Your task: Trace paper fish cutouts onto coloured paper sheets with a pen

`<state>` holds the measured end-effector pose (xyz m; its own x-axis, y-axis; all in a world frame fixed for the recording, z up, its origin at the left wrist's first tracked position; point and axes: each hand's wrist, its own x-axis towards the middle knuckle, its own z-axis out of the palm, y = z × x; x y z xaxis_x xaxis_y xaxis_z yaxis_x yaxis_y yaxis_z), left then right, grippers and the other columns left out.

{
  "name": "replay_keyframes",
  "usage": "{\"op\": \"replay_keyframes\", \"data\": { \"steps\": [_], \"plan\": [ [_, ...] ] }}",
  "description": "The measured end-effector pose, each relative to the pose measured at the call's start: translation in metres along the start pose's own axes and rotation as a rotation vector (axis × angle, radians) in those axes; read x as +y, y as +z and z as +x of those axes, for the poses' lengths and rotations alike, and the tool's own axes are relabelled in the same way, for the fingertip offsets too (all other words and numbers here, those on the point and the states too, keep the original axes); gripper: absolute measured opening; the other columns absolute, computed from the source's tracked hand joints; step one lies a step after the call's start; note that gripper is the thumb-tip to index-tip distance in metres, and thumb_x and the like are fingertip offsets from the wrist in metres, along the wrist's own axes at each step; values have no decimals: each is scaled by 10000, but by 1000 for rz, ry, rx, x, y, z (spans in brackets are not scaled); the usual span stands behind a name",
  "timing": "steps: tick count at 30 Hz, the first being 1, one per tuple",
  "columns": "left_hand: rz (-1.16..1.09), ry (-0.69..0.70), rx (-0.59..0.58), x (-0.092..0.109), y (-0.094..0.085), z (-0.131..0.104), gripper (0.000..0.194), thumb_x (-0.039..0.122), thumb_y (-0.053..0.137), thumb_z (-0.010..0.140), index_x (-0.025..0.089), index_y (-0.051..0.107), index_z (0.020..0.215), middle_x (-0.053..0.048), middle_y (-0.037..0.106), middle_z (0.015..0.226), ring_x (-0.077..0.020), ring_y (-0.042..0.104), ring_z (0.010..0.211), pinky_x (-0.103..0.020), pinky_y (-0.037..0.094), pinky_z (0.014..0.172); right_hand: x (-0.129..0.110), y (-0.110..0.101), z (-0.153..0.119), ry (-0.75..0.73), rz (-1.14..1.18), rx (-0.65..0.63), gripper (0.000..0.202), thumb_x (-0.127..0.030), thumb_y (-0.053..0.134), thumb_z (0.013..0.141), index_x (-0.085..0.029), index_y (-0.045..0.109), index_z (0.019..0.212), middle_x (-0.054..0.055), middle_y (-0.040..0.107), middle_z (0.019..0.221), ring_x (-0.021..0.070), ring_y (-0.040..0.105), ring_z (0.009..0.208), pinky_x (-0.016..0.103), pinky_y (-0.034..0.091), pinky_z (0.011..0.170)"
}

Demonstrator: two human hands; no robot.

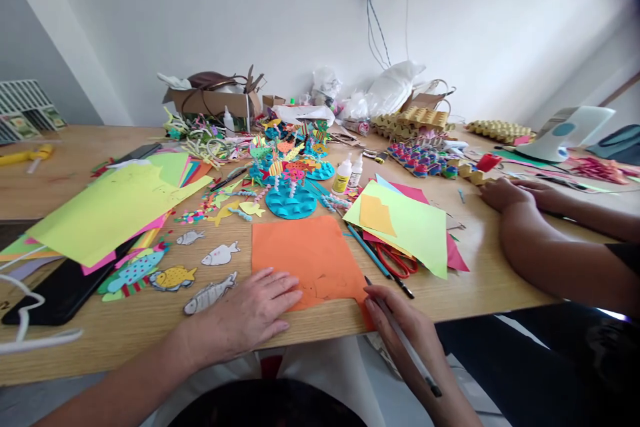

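White walls [250, 20] stand behind a long wooden table [480, 277] that is full of craft things. Near the front edge lies a sheet of orange paper [300, 247], right before the person. The left hand [263, 307] rests flat on its lower left part, fingers a bit apart, not gripping anything. The right hand [403, 320] pinches a pen [413, 353], with the tip down by the paper's lower right side. Some thin dark lines [320, 287] are drawn near the bottom of the sheet, but they are too faint to tell what shape they make. That drawing looks only part done, and nothing seems to be cut out along the lines yet. To the left, more looks finished: a white fish [221, 254], a gray fish [209, 295] and a yellow fish [173, 278] lie cut out on the wood. Farther back, bright little fish [295, 170] stand up over a round blue base [291, 205], so that part looks well along. Red scissors [399, 263] lie partly under green paper [420, 230] on the right, with no hand on them. Far to the right, another person's arms [530, 247] reach over the table; what those hands hold is hard to see.
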<state>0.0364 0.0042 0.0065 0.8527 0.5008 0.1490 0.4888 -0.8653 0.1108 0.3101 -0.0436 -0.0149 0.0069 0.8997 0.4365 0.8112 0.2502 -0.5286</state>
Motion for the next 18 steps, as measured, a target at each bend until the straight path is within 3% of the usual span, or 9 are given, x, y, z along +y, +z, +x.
{"op": "replay_keyframes", "data": {
  "steps": [5,8,10,14,18],
  "plan": [
    [-30,8,119,2,-17,-9,286,147,427,930,164,552,1187,-101,592,1221,-223,544,1129,-405,428,995,10,-10,1,1,-26,17,255,-403,508,853,-234,680,936,49,742,857,207,711,741,246,561,627],
    [-32,-51,204,-17,-28,-26,334,118,313,954,181,591,1129,-80,637,1132,-173,577,1070,-292,481,916,14,-16,-1,24,-27,54,261,-414,521,847,-233,682,944,48,747,826,207,714,721,240,564,626],
    [-17,-178,238,-39,-34,-42,333,145,318,952,202,587,1140,-60,646,1117,-172,589,1054,-290,486,898,13,-19,-2,20,-19,74,259,-414,523,845,-235,682,945,43,748,812,202,716,706,232,564,619],
    [13,-391,84,-81,-38,-64,303,246,435,889,206,592,1145,-62,642,1140,-236,572,1091,-364,463,924,9,-22,0,-18,-24,86,226,-384,530,850,-244,674,952,26,748,787,186,718,679,213,563,604],
    [10,-490,-133,-96,-42,-56,378,260,517,820,186,565,1188,-98,596,1209,-267,540,1130,-395,435,935,8,-27,2,-47,-33,83,205,-363,525,858,-249,669,947,19,745,768,180,715,652,209,561,585]
  ]
}}
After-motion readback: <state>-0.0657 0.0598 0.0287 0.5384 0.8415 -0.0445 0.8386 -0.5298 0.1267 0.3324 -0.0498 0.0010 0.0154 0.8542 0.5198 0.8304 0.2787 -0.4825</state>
